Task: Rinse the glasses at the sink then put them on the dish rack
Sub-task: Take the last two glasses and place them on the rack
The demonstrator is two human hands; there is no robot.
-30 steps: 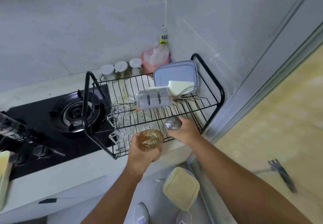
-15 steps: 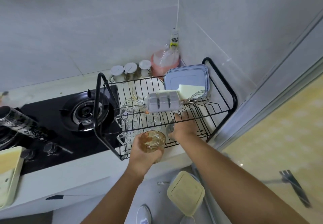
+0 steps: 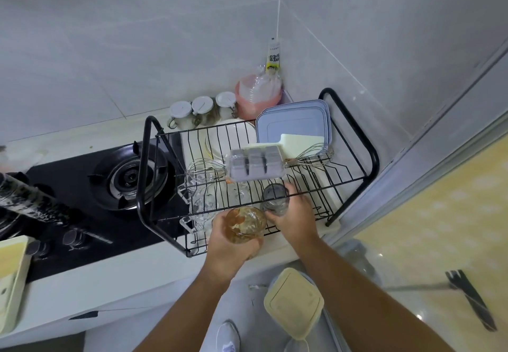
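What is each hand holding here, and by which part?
The left hand grips the amber glass round its lower wall; the right hand holds the grey glass round its side, at the dish rack.

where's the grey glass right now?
Head view: the grey glass is gripped by the right hand at the front of the dish rack, just in front of the ice tray and right of the amber glass in the left hand.

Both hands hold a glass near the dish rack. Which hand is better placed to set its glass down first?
Probably the right hand: its grey glass is over the dish rack wires. The left hand holds the amber glass at the front edge.
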